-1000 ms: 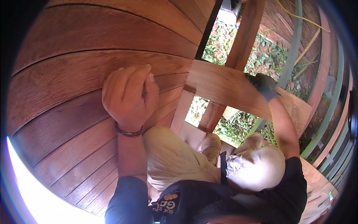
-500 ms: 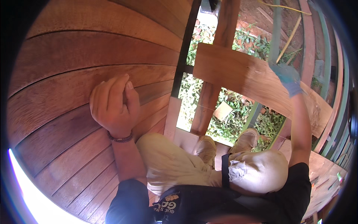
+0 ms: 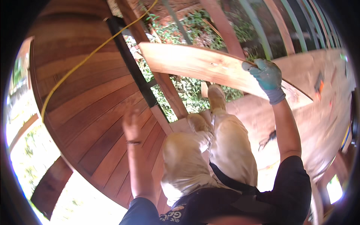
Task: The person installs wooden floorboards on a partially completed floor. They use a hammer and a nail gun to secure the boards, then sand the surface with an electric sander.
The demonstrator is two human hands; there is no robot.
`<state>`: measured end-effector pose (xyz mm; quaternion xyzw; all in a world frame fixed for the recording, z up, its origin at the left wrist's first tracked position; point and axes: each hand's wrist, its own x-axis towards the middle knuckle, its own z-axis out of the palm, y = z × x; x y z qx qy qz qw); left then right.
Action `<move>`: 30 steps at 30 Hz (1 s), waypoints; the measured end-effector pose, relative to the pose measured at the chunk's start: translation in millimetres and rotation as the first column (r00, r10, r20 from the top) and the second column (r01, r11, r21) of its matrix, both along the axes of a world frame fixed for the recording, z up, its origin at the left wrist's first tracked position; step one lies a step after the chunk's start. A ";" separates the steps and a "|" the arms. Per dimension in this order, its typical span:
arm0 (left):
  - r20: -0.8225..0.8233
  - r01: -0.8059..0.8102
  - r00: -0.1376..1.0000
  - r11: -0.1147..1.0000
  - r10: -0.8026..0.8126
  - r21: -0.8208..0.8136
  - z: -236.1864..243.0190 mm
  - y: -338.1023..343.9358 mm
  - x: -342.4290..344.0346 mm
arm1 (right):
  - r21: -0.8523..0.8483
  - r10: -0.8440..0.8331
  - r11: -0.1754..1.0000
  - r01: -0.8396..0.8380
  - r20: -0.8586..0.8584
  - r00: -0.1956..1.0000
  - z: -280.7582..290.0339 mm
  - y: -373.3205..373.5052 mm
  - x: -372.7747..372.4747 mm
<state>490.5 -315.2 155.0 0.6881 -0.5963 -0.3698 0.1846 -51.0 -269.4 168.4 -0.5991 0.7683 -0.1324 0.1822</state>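
Observation:
My right hand (image 3: 265, 75), in a green and grey work glove, is closed over the far edge of a wooden plank (image 3: 202, 65), near its right end. The plank is pale brown, tilted so that its broad face shows, and spans the open joists in front of my shoes. My left hand (image 3: 131, 123) is bare, with a bracelet at the wrist, and hovers above the laid wooden decking (image 3: 108, 123). It is away from the plank, and motion smears its fingers.
A yellow cord (image 3: 80, 62) curves across the decking. A black beam (image 3: 131, 62) edges it, beside gaps showing plants below. A reddish-brown joist (image 3: 167, 90) crosses the gap. Wide wooden boards (image 3: 315, 71) at right bear an orange and black tool (image 3: 319, 84).
My view has swung right. The plank has gone from lying flat across the joists to tilted up in my right hand. My left hand has moved and blurred.

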 end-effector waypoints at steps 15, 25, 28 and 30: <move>-0.477 0.302 0.810 0.454 0.341 0.838 427.1 271.5 -323.7 | -0.023 0.160 0.986 -0.166 -0.175 0.972 447.1 326.3 82.9; -0.502 0.349 0.809 0.438 0.305 0.828 536.7 385.1 -406.3 | -0.279 -0.335 0.849 0.448 0.371 0.866 577.0 538.3 14.7; -0.548 0.413 0.806 0.451 0.224 0.791 550.0 399.8 -435.1 | 0.162 -0.694 0.717 0.678 0.252 0.674 615.2 655.6 -18.6; -0.657 0.535 0.722 0.429 0.215 0.728 559.4 402.7 -452.8 | 0.195 -0.684 0.724 0.661 0.079 0.725 630.7 729.9 -24.2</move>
